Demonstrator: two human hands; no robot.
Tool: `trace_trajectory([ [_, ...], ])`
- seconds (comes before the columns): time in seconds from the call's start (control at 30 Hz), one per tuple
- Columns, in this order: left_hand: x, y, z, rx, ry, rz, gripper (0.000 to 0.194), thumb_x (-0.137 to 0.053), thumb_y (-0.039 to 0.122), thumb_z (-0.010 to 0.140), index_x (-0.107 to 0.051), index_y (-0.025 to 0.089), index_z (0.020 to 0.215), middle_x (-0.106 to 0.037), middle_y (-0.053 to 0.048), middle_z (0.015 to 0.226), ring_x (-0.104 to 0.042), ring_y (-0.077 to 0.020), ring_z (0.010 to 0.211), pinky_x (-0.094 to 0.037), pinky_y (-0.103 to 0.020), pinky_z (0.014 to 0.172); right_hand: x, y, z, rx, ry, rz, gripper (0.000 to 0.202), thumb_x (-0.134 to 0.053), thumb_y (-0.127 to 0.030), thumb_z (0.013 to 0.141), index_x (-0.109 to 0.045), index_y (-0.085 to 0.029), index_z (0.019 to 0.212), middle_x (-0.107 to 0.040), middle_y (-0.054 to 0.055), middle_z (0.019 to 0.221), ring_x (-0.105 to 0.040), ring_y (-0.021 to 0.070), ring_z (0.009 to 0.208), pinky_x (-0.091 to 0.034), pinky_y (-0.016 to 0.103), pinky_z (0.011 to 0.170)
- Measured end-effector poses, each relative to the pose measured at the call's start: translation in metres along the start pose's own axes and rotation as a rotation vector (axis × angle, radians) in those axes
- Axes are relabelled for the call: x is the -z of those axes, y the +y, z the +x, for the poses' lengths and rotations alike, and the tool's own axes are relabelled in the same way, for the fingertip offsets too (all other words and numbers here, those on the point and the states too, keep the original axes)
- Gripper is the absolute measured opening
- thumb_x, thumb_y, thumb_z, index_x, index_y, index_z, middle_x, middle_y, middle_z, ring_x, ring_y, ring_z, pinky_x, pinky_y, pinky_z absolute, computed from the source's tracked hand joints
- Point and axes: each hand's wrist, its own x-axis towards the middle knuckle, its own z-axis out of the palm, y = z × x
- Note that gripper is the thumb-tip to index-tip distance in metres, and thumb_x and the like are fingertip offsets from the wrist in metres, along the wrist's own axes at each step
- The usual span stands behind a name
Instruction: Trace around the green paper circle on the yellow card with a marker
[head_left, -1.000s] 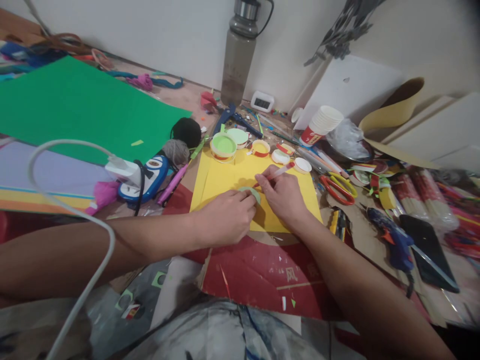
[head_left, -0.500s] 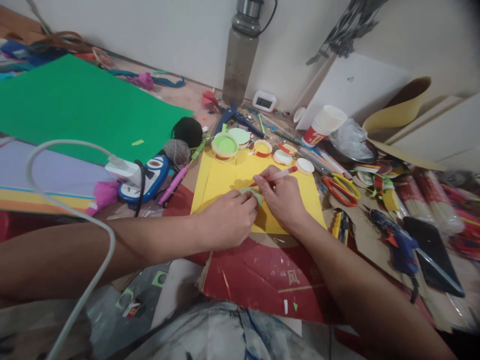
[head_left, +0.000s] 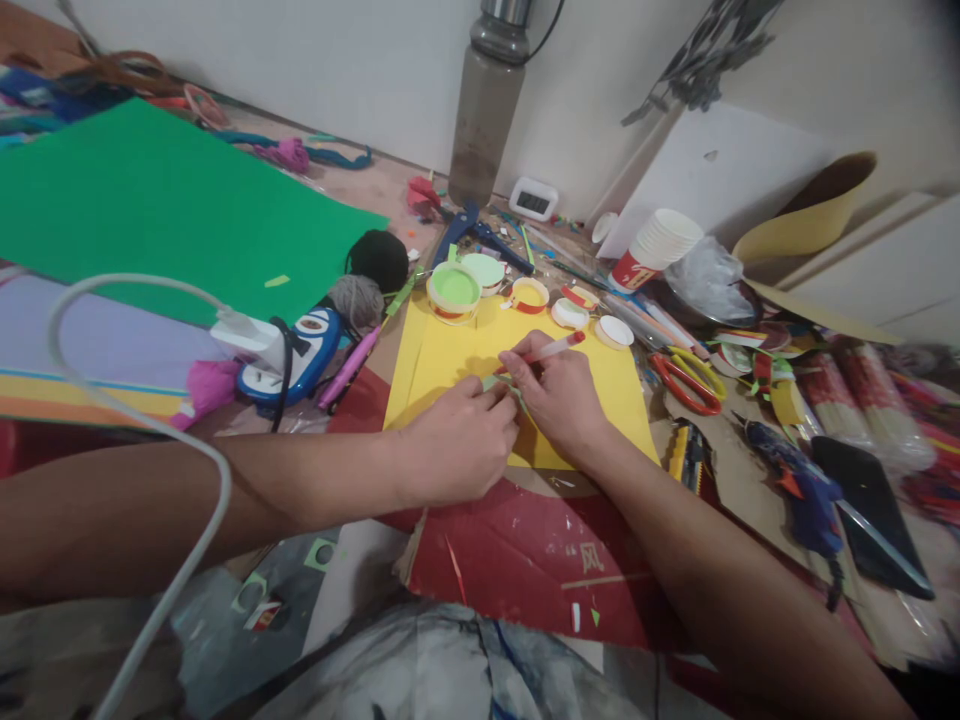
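Observation:
In my right hand (head_left: 559,390) is a pen with a white barrel and red end (head_left: 562,345), its tip pointing left and down by my left fingers. My left hand (head_left: 469,435) is closed on a small pale green paper piece (head_left: 495,381), mostly hidden by the fingers of both hands. Beneath both hands lies a yellow paper sheet (head_left: 427,375) on red cardboard (head_left: 517,550). Along its far edge stand a round cup piece with a green inside (head_left: 455,287), a yellow one (head_left: 528,296) and white ones (head_left: 615,331).
Red-handled scissors (head_left: 686,390), a box cutter (head_left: 684,455), a glue gun (head_left: 799,490) and a phone (head_left: 862,510) lie to the right. A tall bottle (head_left: 487,115) and stacked paper cups (head_left: 656,250) stand behind. A white cable (head_left: 214,500) crosses over my left forearm.
The pen in my right hand has shifted slightly left against the paper sheet. My left hand stays closed on the green piece. The whole view has shifted a little.

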Motion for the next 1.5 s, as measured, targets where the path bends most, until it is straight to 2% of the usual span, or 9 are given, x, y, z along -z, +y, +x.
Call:
trace_trajectory([
  [0.4, -0.001, 0.002, -0.002, -0.017, 0.029, 0.02, 0.029, -0.055, 0.027, 0.091, -0.076, 0.008, 0.097, -0.074, -0.018, 0.103, -0.066, -0.031, 0.102, -0.045, -0.045, 0.089, -0.002, -0.007, 0.002, 0.006, -0.054, 0.034, 0.02, -0.054, -0.034, 0.093, -0.057, -0.022, 0.077, -0.069, 0.002, 0.071, -0.06, 0.0161, 0.065, -0.044, 0.029, 0.066],
  [0.73, -0.004, 0.002, -0.002, -0.018, 0.066, 0.053, 0.032, -0.057, 0.028, 0.09, -0.077, 0.006, 0.102, -0.075, -0.018, 0.103, -0.066, -0.0342, 0.105, -0.044, -0.046, 0.092, -0.005, -0.006, 0.002, -0.017, -0.095, 0.168, 0.023, -0.057, -0.036, 0.092, -0.056, -0.021, 0.074, -0.067, 0.001, 0.069, -0.06, 0.0145, 0.065, -0.043, 0.027, 0.062],
  [0.9, -0.001, 0.001, -0.002, -0.003, 0.038, 0.0, 0.028, -0.055, 0.026, 0.091, -0.075, 0.008, 0.1, -0.074, -0.017, 0.104, -0.066, -0.0319, 0.106, -0.045, -0.045, 0.087, -0.004, -0.002, 0.001, -0.066, -0.001, 0.244, 0.025, -0.056, -0.041, 0.092, -0.056, -0.022, 0.077, -0.067, 0.0, 0.067, -0.061, 0.0141, 0.062, -0.044, 0.026, 0.06],
  [1.07, 0.0, 0.001, -0.002, 0.013, 0.038, -0.006, 0.028, -0.052, 0.026, 0.092, -0.072, 0.009, 0.101, -0.073, -0.016, 0.105, -0.065, -0.0307, 0.104, -0.043, -0.047, 0.084, -0.006, 0.009, 0.002, -0.187, 0.095, 0.471, 0.034, -0.059, -0.053, 0.089, -0.055, -0.022, 0.077, -0.062, -0.002, 0.06, -0.058, 0.0122, 0.055, -0.044, 0.024, 0.055],
  [1.17, 0.0, 0.001, -0.002, 0.009, 0.041, 0.008, 0.029, -0.051, 0.027, 0.092, -0.071, 0.008, 0.102, -0.072, -0.017, 0.108, -0.065, -0.0303, 0.104, -0.043, -0.047, 0.083, -0.008, 0.014, 0.001, -0.23, 0.108, 0.545, 0.035, -0.06, -0.055, 0.088, -0.056, -0.021, 0.08, -0.065, -0.002, 0.062, -0.058, 0.0113, 0.056, -0.046, 0.024, 0.055],
  [1.37, -0.001, 0.002, 0.0, 0.025, 0.048, 0.019, 0.028, -0.051, 0.024, 0.092, -0.07, 0.008, 0.102, -0.073, -0.014, 0.103, -0.066, -0.0287, 0.101, -0.042, -0.046, 0.085, -0.009, 0.013, -0.002, -0.249, 0.081, 0.607, 0.03, -0.064, -0.048, 0.087, -0.059, -0.02, 0.081, -0.069, 0.0, 0.065, -0.064, 0.0116, 0.059, -0.051, 0.024, 0.059],
  [1.5, -0.001, 0.001, 0.001, 0.033, 0.058, 0.003, 0.025, -0.053, 0.026, 0.091, -0.069, 0.009, 0.1, -0.072, -0.013, 0.1, -0.066, -0.0268, 0.095, -0.041, -0.043, 0.084, -0.01, 0.014, 0.0, -0.269, 0.079, 0.66, 0.033, -0.068, -0.052, 0.084, -0.058, -0.02, 0.081, -0.069, 0.0, 0.066, -0.065, 0.0116, 0.059, -0.054, 0.024, 0.06],
])
